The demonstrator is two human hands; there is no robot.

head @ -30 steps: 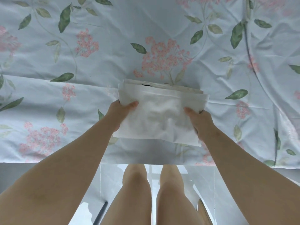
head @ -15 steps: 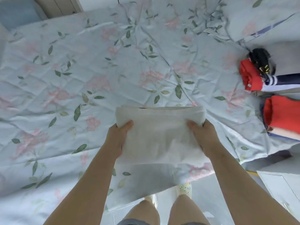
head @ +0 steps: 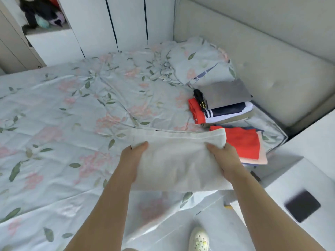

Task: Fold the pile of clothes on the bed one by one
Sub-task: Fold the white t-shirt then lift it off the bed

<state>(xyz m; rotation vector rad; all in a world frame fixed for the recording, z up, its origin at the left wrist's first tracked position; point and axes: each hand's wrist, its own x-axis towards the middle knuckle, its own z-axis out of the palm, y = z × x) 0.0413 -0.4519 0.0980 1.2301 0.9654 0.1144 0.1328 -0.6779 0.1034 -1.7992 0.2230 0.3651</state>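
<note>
**Folded white garment held in both hands above the bed edge**

The left hand (head: 133, 160) grips the left side of a folded white garment (head: 177, 160), thumb on top and fingers hidden beneath. The right hand (head: 223, 160) grips the right side likewise. The garment sits flat at centre frame, above the near edge of the floral bedspread (head: 72, 115). Right of centre, its far corner covers part of a red-topped stack (head: 243, 144). Beyond lies a grey-topped stack (head: 224, 95), near the padded headboard (head: 272, 69). A dark phone (head: 301, 205) lies at lower right.
</note>
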